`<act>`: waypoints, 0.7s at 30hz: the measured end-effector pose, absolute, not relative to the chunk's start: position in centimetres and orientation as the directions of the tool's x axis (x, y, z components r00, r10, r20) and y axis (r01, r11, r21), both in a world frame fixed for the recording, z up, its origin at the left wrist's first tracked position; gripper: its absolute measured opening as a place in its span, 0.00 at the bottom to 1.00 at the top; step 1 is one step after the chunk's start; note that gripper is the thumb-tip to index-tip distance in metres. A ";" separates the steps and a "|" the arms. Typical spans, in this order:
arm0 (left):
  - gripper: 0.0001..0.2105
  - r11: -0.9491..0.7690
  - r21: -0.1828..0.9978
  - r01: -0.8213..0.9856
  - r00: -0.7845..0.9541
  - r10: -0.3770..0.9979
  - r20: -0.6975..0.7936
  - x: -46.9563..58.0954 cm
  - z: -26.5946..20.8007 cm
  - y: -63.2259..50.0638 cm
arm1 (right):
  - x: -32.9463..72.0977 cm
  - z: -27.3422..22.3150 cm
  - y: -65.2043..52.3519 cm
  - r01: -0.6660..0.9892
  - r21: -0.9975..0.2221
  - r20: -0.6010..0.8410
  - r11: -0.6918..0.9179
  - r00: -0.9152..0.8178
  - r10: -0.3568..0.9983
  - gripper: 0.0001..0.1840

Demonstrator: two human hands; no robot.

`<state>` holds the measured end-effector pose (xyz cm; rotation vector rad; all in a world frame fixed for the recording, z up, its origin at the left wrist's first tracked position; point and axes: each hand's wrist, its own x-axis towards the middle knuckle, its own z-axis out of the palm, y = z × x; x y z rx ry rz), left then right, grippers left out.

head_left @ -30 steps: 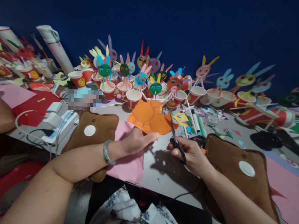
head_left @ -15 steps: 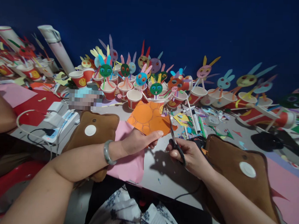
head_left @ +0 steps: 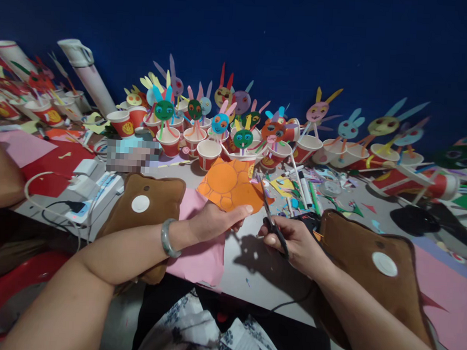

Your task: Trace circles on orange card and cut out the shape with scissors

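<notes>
An orange sheet of paper with circles drawn on it is pinched in my left hand, thumb on top. My right hand is closed round the black handles of a pair of scissors. Their blades point up and away from me, at the right edge of the orange paper. Under my left hand lies a pink sheet on the table. Brown cushion-like pads, each with a white disc, lie near both forearms: the left pad and the right pad.
Paper cups with paper rabbit heads on sticks crowd the back. Markers and paper scraps lie right of centre. A power strip with cables sits at left, near another person's arm. A tall flask leans behind.
The scissor blades have shifted slightly at the orange paper's right edge. Both hands keep nearly the same place and hold the same things.
</notes>
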<state>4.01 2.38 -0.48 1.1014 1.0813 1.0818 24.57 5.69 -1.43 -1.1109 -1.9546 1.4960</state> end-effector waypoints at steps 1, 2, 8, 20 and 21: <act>0.18 0.114 0.987 -0.110 0.137 0.986 -0.099 4.0 -0.5 2.4 | 24.6 -1.4 5.7 0.328 -0.940 -0.124 0.093 -0.582 0.804 0.32; 0.18 0.106 0.988 -0.116 0.135 0.987 -0.090 4.0 -0.6 2.4 | 24.6 -1.4 5.7 0.326 -0.941 -0.124 0.091 -0.582 0.804 0.32; 0.17 0.116 0.987 -0.113 0.117 0.988 -0.103 3.9 -1.1 2.4 | 24.6 -1.2 5.7 0.324 -0.943 -0.140 0.076 -0.592 0.794 0.32; 0.19 0.119 0.982 -0.145 0.102 0.989 -0.105 3.9 -0.8 2.4 | 24.7 -1.3 5.7 0.335 -0.938 -0.131 0.085 -0.572 0.810 0.32; 0.19 0.115 0.982 -0.149 0.102 0.990 -0.100 3.9 -0.8 2.4 | 24.7 -1.3 5.7 0.338 -0.937 -0.134 0.085 -0.575 0.807 0.32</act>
